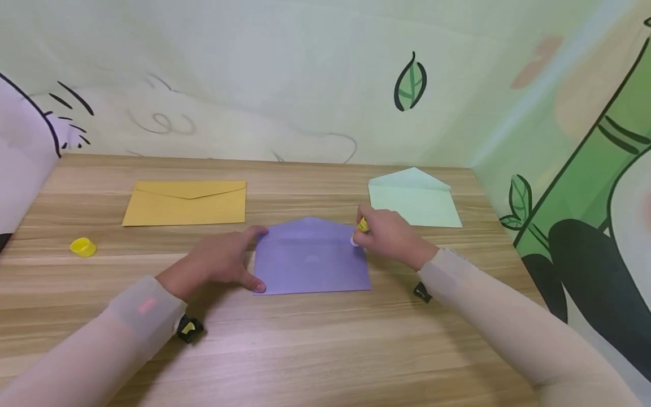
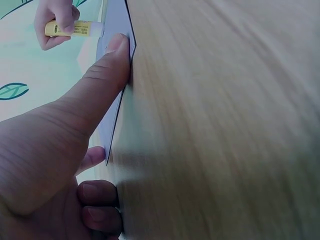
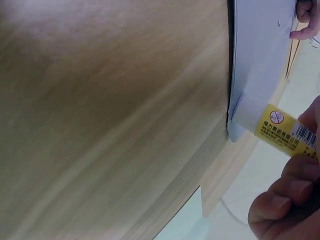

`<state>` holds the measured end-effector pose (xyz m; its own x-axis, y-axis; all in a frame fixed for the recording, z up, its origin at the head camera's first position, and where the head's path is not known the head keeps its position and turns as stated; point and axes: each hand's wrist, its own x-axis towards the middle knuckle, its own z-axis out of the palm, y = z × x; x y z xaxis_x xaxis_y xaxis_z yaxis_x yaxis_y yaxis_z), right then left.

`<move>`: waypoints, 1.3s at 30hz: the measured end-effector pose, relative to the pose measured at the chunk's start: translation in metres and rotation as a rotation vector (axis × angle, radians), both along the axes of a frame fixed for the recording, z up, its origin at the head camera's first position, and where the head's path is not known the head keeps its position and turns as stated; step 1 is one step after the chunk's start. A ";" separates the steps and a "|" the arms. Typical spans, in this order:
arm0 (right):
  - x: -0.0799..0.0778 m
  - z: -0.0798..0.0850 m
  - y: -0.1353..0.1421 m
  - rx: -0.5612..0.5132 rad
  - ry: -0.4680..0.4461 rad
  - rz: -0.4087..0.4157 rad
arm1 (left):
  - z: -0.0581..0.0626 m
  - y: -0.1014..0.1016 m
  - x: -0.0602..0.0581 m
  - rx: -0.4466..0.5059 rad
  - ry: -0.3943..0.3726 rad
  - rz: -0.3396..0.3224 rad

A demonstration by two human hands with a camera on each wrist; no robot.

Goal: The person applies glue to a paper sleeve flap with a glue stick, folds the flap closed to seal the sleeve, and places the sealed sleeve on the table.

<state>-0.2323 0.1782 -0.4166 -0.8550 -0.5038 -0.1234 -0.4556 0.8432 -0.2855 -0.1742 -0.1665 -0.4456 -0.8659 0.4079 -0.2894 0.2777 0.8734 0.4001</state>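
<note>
A purple envelope (image 1: 311,265) lies on the table with its pointed flap unfolded away from me. My left hand (image 1: 224,257) is at its left side, thumb pressing the near left corner and a finger touching the far left corner. In the left wrist view, two other fingers (image 2: 100,215) bend against the tabletop. A yellow glue stick (image 3: 282,129) is in the grip of my right hand (image 1: 389,233). Its white end meets the envelope near the right end of the flap.
A yellow envelope (image 1: 190,206) with its flap folded down lies at the back left. At the back right is a mint green envelope (image 1: 417,200), flap up. A yellow cap (image 1: 83,247) sits on the wooden table (image 1: 305,350) at far left. A printed wall covering (image 1: 285,73) stands behind.
</note>
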 end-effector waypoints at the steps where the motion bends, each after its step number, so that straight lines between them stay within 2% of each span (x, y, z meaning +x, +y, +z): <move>1: -0.001 0.000 -0.001 -0.013 -0.014 0.001 | 0.000 0.000 0.000 0.000 0.002 0.001; 5: -0.002 0.000 -0.008 -0.038 -0.035 0.031 | -0.002 0.001 -0.002 0.002 0.008 -0.002; 11: -0.002 -0.002 -0.024 -0.043 -0.017 0.090 | -0.005 0.002 -0.002 0.002 0.007 -0.012; 18: -0.004 -0.002 -0.044 -0.055 -0.011 0.115 | -0.003 0.000 -0.002 0.005 -0.004 0.003; 27: -0.002 -0.003 -0.080 -0.055 -0.011 0.185 | -0.004 -0.001 -0.004 0.003 -0.015 0.001; 39: 0.000 -0.007 -0.120 -0.064 -0.027 0.229 | -0.002 -0.002 -0.002 0.013 -0.013 -0.008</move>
